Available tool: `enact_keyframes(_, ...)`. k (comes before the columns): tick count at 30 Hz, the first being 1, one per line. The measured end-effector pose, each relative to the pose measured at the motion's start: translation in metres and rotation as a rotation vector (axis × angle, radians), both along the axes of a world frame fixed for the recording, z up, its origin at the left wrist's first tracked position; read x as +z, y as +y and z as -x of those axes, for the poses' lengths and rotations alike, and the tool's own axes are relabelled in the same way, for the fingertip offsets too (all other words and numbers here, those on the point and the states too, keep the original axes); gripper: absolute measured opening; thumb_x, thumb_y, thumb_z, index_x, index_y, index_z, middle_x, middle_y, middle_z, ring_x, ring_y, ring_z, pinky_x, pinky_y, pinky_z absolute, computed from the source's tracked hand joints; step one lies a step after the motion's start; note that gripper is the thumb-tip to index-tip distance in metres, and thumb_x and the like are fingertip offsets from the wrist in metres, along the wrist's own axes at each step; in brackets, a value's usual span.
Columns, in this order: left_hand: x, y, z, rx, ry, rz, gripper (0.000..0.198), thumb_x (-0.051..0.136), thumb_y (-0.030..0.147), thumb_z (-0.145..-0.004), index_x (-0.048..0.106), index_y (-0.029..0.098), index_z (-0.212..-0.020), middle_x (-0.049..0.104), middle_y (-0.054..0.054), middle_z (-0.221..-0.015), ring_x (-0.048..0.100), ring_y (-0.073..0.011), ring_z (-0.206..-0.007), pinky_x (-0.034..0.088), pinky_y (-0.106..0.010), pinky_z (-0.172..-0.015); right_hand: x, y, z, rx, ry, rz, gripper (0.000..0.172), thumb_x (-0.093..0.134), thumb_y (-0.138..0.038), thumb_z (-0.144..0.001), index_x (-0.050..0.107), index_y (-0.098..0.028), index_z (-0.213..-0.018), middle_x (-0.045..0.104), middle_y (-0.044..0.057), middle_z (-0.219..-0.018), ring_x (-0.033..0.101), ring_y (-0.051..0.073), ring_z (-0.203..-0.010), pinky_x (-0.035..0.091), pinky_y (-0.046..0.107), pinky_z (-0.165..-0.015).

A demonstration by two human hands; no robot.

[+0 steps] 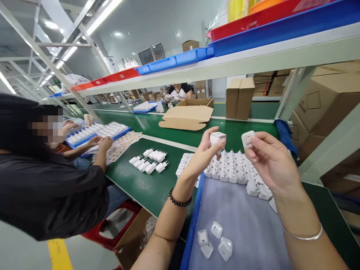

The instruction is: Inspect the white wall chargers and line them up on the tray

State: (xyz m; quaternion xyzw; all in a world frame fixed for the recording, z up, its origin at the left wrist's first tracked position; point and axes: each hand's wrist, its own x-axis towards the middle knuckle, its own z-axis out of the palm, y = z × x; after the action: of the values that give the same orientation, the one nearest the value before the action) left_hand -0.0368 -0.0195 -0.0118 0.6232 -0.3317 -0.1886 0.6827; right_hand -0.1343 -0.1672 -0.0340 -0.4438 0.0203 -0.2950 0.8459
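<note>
Both grips loaded.
Left fingers [221, 145] curled partway around white adapter [215, 137]; right fingers [258, 143] nearly together, pinching rounded white piece [246, 139].

We've got decent room over the middle of the blue-rimmed tray [247, 217], but packed charger rows [230, 168] block its far end and loose white pieces [225, 248] clutter the near left.

2 held charger cubes [218, 138]: hard plastic, smooth, slight gloss. Blue tray [192, 221]: plastic rim, floor looks matt. Green bench top [132, 183]: smooth, semi-gloss (catching lamp glare). Open carton [187, 114]: matt cardboard. Bangle [303, 236]: polished metal. Co-worker's sleeve [90, 195]: matt cloth.
</note>
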Motion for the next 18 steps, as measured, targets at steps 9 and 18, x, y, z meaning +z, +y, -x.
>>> enact_keyframes(9,0.001,-0.026,0.016,0.058,-0.508,0.092,0.041,0.081,0.038,-0.089,0.051,0.023,-0.113,0.063,-0.004,-0.108,0.061,-0.0157,-0.091,0.05,-0.029,-0.081,0.011,-0.011,0.023,-0.206,-0.13,0.075,0.017,0.09,-0.034,-0.078,0.077,-0.023,-0.079,0.065,-0.001,-0.067,0.057,0.008,-0.054,0.044,0.016,-0.045)
enact_keyframes(18,0.016,-0.012,0.003,-0.343,-0.776,-0.035,0.048,0.049,0.047,-0.107,0.045,0.023,-0.149,0.057,-0.011,-0.135,0.057,-0.0251,-0.121,0.047,-0.039,-0.107,0.016,0.0,0.047,-0.278,-0.116,0.331,0.007,0.08,-0.027,-0.092,0.079,-0.023,-0.086,0.06,-0.002,-0.062,0.046,0.006,-0.052,0.036,0.017,-0.044)
